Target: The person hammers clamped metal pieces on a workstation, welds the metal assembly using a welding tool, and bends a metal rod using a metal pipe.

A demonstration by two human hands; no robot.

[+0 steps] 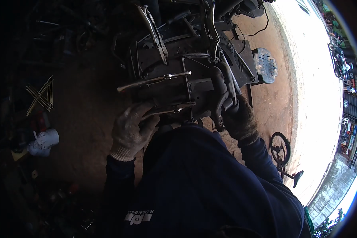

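Note:
My left hand [131,129], in a grey knit glove, is closed around the handle end of a pair of pliers [172,108]. These pliers lie across the near side of a dark metal work stand [200,89]. A second pair of pliers [162,80] rests just beyond them, hooked over a thin metal rod. Farther off, a long-handled clamp-like tool [156,37] slants across the stand. My right hand [240,121], also gloved, is at the stand's right side, beside dark curved metal parts [219,89]. Its fingers curl in shadow, and what they hold is hidden.
Thin yellowish rods [40,96] lie crossed on the floor at left, above a whitish crumpled object [44,141]. A worn metal plate [265,65] sticks out on the right. A bicycle [280,148] stands beyond my right arm, near the bright road.

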